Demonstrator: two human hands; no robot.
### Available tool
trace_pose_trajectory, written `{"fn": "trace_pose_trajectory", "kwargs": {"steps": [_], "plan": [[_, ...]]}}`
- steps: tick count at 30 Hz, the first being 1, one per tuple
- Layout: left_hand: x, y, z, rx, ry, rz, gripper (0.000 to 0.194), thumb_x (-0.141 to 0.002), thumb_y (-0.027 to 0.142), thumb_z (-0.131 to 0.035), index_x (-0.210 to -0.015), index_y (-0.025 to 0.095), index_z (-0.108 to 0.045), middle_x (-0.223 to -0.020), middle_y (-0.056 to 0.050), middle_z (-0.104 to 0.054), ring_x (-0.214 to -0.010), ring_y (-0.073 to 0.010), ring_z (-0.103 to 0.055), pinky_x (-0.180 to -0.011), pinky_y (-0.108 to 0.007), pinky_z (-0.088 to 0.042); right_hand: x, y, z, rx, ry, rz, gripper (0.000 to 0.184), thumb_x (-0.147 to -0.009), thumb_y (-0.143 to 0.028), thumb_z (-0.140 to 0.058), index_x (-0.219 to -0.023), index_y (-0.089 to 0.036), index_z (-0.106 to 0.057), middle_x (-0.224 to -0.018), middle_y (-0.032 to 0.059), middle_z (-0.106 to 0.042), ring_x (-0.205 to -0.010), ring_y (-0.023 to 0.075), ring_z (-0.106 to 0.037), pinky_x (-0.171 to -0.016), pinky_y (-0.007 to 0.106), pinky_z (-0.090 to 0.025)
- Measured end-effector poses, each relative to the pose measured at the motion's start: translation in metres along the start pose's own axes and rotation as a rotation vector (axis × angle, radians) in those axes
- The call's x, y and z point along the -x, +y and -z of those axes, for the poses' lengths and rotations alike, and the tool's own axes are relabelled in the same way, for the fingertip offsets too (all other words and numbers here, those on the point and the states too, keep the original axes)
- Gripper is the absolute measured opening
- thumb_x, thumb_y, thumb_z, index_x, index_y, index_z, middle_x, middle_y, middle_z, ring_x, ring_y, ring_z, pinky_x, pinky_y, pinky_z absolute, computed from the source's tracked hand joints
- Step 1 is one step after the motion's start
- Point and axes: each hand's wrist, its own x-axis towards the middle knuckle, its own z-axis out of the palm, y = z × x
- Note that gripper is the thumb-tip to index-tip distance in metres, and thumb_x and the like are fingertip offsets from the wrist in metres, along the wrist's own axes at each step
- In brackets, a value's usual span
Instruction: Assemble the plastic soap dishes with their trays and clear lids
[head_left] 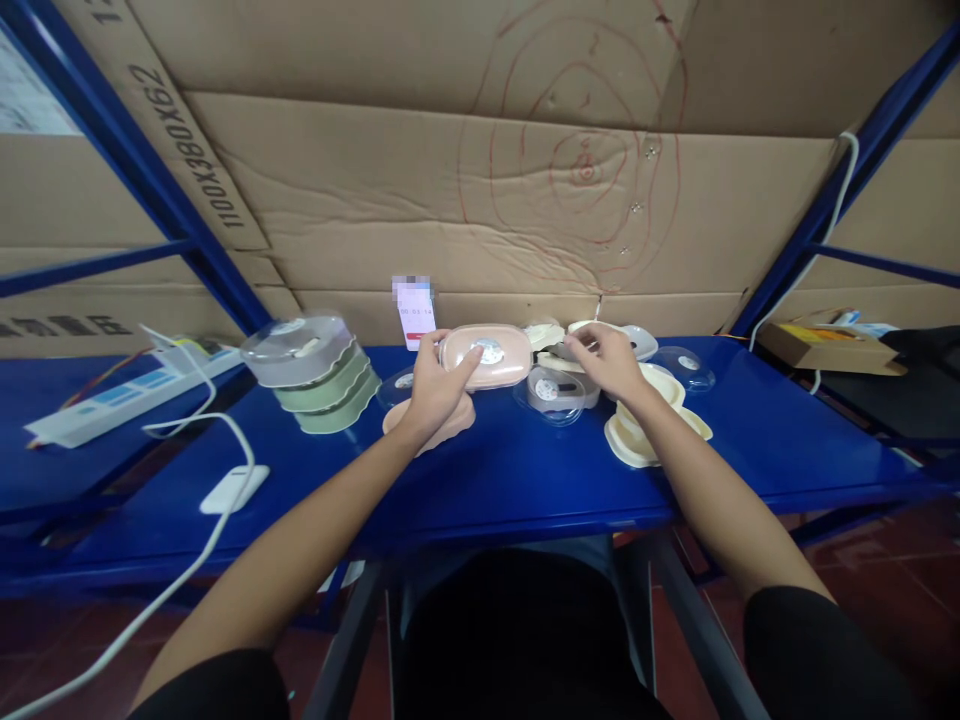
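My left hand (442, 385) is closed around a pink oval food container (510, 372) with a clear lid and a round label, its thumb on top. Below that hand, a pink wavy-edged tray (450, 428) lies on the table. My right hand (607, 360) has its fingers bent and apart over several cream and grey pieces; whether its fingertips touch one is unclear. A grey container (555, 392) with a clear lid leaning on it stands under these pieces. Stacked cream wavy-edged trays (634, 445) lie beneath my right wrist, partly hidden by it.
A stack of green wavy-edged trays (330, 405) with a clear lid stands left on the blue table (510, 480). A lit phone (415, 312) leans at the back. A power strip (135, 395), a white cable and a white device (234, 489) lie left; a cardboard box (829, 350) sits right.
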Motion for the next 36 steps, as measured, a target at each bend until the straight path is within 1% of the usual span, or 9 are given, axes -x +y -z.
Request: {"fn": "trace_pose_trajectory", "kwargs": {"steps": [3, 6, 12, 18, 21, 25, 29, 32, 36], "plan": [[0.007, 0.007, -0.002, 0.012, -0.067, -0.036, 0.056, -0.080, 0.048, -0.086, -0.120, 0.022, -0.057, -0.115, -0.010, -0.069, -0.109, -0.0276, -0.068, -0.095, -0.043, -0.057, 0.011, -0.012, -0.009, -0.112, -0.130, 0.181, 0.075, -0.084, -0.072, -0.078, -0.135, -0.018, -0.067, -0.133, 0.0191, -0.073, -0.115, 0.0344, -0.073, -0.099, 0.053, -0.060], [0.017, 0.015, -0.005, -0.028, -0.140, -0.086, 0.058, -0.078, 0.047, -0.086, -0.122, 0.021, -0.057, -0.123, -0.011, -0.068, -0.116, -0.0291, -0.067, -0.103, -0.046, -0.055, 0.023, -0.026, -0.019, -0.077, -0.230, 0.391, 0.117, -0.070, -0.075, -0.089, -0.163, -0.021, -0.042, -0.164, 0.0241, -0.049, -0.150, 0.0429, -0.052, -0.119, 0.063, -0.049], [0.022, 0.018, -0.006, -0.045, -0.189, -0.091, 0.060, -0.076, 0.047, -0.086, -0.123, 0.022, -0.058, -0.122, -0.009, -0.068, -0.112, -0.0278, -0.069, -0.099, -0.043, -0.056, 0.034, -0.040, -0.027, 0.039, -0.264, 0.456, 0.113, -0.081, -0.058, -0.085, -0.171, -0.024, -0.025, -0.164, 0.0230, -0.046, -0.151, 0.0457, -0.048, -0.120, 0.070, -0.046], [0.023, 0.018, -0.006, 0.046, -0.226, -0.071, 0.060, -0.079, 0.049, -0.086, -0.124, 0.023, -0.057, -0.116, -0.009, -0.070, -0.106, -0.0265, -0.071, -0.092, -0.041, -0.059, 0.035, -0.051, -0.017, 0.146, -0.245, 0.468, 0.107, -0.081, -0.051, -0.085, -0.169, -0.024, -0.031, -0.155, 0.0215, -0.054, -0.141, 0.0461, -0.055, -0.115, 0.067, -0.050], [0.023, 0.021, -0.005, 0.195, -0.321, -0.033, 0.059, -0.089, 0.056, -0.076, -0.131, 0.023, -0.052, -0.114, -0.009, -0.069, -0.086, -0.0215, -0.073, -0.073, -0.037, -0.061, 0.030, -0.051, -0.004, 0.128, -0.230, 0.482, 0.101, -0.082, -0.054, -0.085, -0.167, -0.028, -0.038, -0.149, 0.0179, -0.057, -0.134, 0.0428, -0.060, -0.110, 0.060, -0.055], [0.025, 0.023, -0.006, 0.239, -0.352, -0.035, 0.054, -0.091, 0.052, -0.073, -0.130, 0.024, -0.048, -0.109, -0.006, -0.066, -0.069, -0.0156, -0.070, -0.060, -0.032, -0.057, 0.013, -0.033, 0.027, 0.125, -0.033, 0.358, 0.093, -0.081, -0.062, -0.084, -0.162, -0.031, -0.049, -0.136, 0.0142, -0.063, -0.121, 0.0398, -0.065, -0.105, 0.057, -0.056], [0.026, 0.020, -0.007, 0.040, -0.297, -0.060, 0.039, -0.091, 0.038, -0.074, -0.119, 0.023, -0.052, -0.104, -0.004, -0.066, -0.071, -0.0136, -0.067, -0.061, -0.028, -0.055, 0.006, 0.007, 0.078, 0.257, 0.260, 0.179, 0.100, -0.077, -0.064, -0.088, -0.161, -0.026, -0.051, -0.141, 0.0183, -0.065, -0.123, 0.0391, -0.063, -0.109, 0.058, -0.050], [0.028, 0.015, -0.008, -0.161, -0.265, -0.163, 0.030, -0.089, 0.030, -0.073, -0.114, 0.023, -0.056, -0.101, -0.005, -0.068, -0.072, -0.0137, -0.064, -0.063, -0.029, -0.053, 0.022, 0.046, 0.120, 0.422, 0.376, -0.064, 0.096, -0.076, -0.058, -0.091, -0.159, -0.024, -0.057, -0.134, 0.0242, -0.070, -0.123, 0.0390, -0.065, -0.105, 0.054, -0.049], [0.031, 0.008, -0.010, -0.291, -0.294, -0.319, 0.026, -0.091, 0.025, -0.069, -0.115, 0.022, -0.058, -0.103, -0.005, -0.069, -0.071, -0.0127, -0.063, -0.066, -0.029, -0.054, 0.068, 0.095, 0.166, 0.601, 0.365, -0.462, 0.095, -0.070, -0.066, -0.091, -0.151, -0.024, -0.065, -0.132, 0.0292, -0.072, -0.124, 0.0449, -0.067, -0.100, 0.055, -0.050]]}}
